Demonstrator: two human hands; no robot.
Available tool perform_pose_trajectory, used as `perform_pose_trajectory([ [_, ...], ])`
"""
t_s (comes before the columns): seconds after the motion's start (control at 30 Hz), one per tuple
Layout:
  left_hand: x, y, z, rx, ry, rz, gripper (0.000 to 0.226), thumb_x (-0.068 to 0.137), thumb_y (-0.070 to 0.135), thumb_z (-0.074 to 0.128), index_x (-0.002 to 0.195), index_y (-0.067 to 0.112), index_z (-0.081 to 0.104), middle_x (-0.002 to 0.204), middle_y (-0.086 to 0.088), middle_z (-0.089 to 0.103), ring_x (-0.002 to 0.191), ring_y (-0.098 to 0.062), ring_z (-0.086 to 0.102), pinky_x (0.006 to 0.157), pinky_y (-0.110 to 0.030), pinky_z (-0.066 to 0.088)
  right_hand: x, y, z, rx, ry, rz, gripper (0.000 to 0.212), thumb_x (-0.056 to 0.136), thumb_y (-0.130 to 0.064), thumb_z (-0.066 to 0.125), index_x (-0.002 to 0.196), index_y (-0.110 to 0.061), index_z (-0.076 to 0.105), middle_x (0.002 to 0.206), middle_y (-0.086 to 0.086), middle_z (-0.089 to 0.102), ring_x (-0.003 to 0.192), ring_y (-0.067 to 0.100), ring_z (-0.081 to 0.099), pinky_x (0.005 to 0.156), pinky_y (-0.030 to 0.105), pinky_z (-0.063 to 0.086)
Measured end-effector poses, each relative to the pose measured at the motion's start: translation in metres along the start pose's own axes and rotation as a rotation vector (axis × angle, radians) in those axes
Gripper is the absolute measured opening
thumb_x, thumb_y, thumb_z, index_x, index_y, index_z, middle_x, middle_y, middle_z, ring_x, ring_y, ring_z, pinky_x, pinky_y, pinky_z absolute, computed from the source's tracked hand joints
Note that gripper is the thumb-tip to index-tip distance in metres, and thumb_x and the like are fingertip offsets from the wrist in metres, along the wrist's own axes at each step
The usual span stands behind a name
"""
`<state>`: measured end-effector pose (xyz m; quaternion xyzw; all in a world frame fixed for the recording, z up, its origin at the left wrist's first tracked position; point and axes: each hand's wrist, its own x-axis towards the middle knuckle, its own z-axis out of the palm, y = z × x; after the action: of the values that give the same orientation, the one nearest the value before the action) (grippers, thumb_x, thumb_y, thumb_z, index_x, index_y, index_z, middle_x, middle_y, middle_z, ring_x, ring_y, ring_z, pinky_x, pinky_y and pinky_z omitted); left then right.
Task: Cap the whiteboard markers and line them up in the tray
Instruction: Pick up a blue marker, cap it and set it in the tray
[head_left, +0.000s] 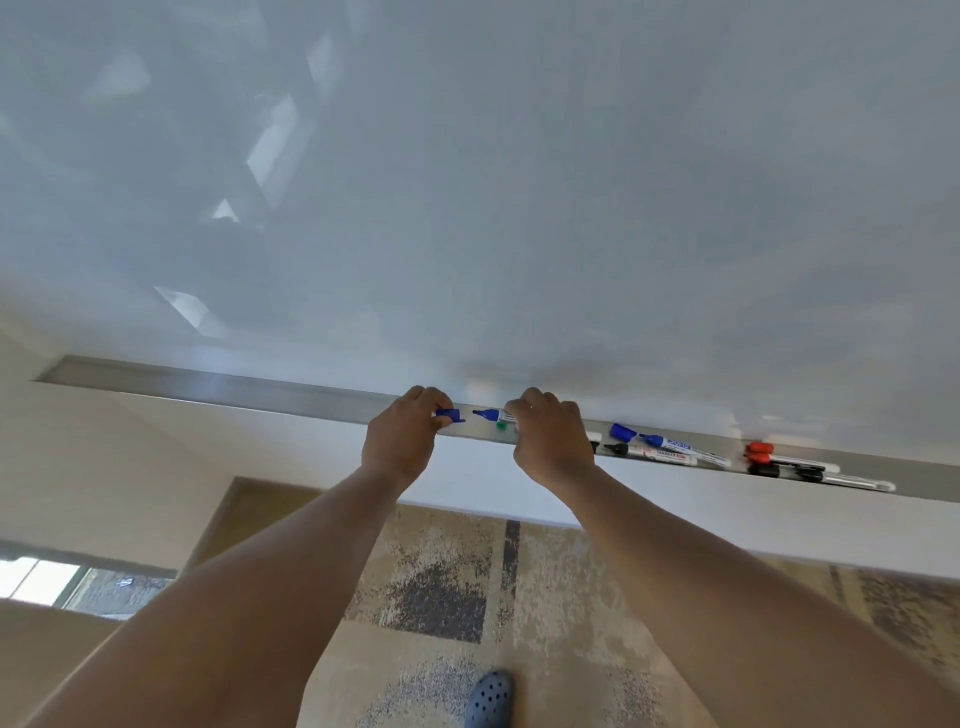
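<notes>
Over the metal tray (218, 387) under the whiteboard (467, 182), the left hand (402, 439) pinches a blue cap (451, 414), while the right hand (548, 439) grips an uncapped blue marker (491, 414), tip facing the cap, a small gap between. More markers (670, 452) lie in the tray further right.

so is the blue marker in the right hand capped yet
Not yet: the blue marker shows a bare tip, and the left hand holds the blue cap apart from it.
</notes>
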<state>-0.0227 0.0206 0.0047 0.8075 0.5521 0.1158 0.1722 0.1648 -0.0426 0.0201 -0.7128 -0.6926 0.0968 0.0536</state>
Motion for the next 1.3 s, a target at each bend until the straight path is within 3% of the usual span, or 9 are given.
perform_pose_trajectory([
  [0.6,-0.040,0.047,-0.045,-0.005,0.064,0.071,0.018,0.101,0.024,0.047,0.112,0.029,0.060,0.111,0.011,0.058,0.075,-0.012,0.053,0.064,-0.026,0.041,-0.050,-0.006,-0.046,-0.023,0.123,-0.018,0.044,0.083,-0.011,0.058,0.125,-0.022,0.055,0.119,0.004,0.055,0.107,0.024,0.052,0.083,0.038,0.040],
  [0.9,-0.062,0.060,-0.066,-0.044,0.085,0.124,0.014,0.099,0.026,0.051,0.108,0.030,0.062,0.106,0.014,0.057,0.078,-0.012,0.056,0.064,-0.025,0.039,-0.068,-0.019,-0.050,0.044,0.209,-0.066,0.038,0.084,-0.009,0.055,0.120,-0.023,0.058,0.110,0.002,0.058,0.096,0.024,0.055,0.076,0.037,0.041],
  [1.0,-0.063,0.062,-0.070,-0.219,0.073,0.111,0.014,0.097,0.022,0.057,0.105,0.028,0.066,0.104,0.013,0.059,0.083,-0.012,0.062,0.073,-0.026,0.047,-0.072,-0.020,-0.051,0.161,0.217,-0.052,0.032,0.089,-0.010,0.051,0.118,-0.021,0.058,0.109,0.002,0.056,0.091,0.024,0.058,0.074,0.036,0.045],
  [1.17,-0.060,0.078,-0.088,-0.872,-0.012,-0.043,0.020,0.092,0.012,0.066,0.110,0.018,0.069,0.101,-0.002,0.071,0.086,-0.014,0.069,0.086,-0.025,0.051,-0.080,-0.024,-0.063,0.579,0.229,0.043,0.028,0.096,-0.012,0.047,0.120,-0.022,0.057,0.112,0.003,0.057,0.095,0.018,0.056,0.078,0.031,0.049],
  [1.3,-0.055,0.100,-0.109,-1.064,-0.008,-0.034,0.026,0.089,0.013,0.070,0.114,0.018,0.070,0.106,-0.003,0.073,0.094,-0.010,0.067,0.083,-0.018,0.053,-0.085,-0.033,-0.086,0.900,0.195,0.151,0.030,0.097,-0.016,0.042,0.121,-0.029,0.053,0.098,0.002,0.065,0.074,0.012,0.054,0.057,0.020,0.045],
])
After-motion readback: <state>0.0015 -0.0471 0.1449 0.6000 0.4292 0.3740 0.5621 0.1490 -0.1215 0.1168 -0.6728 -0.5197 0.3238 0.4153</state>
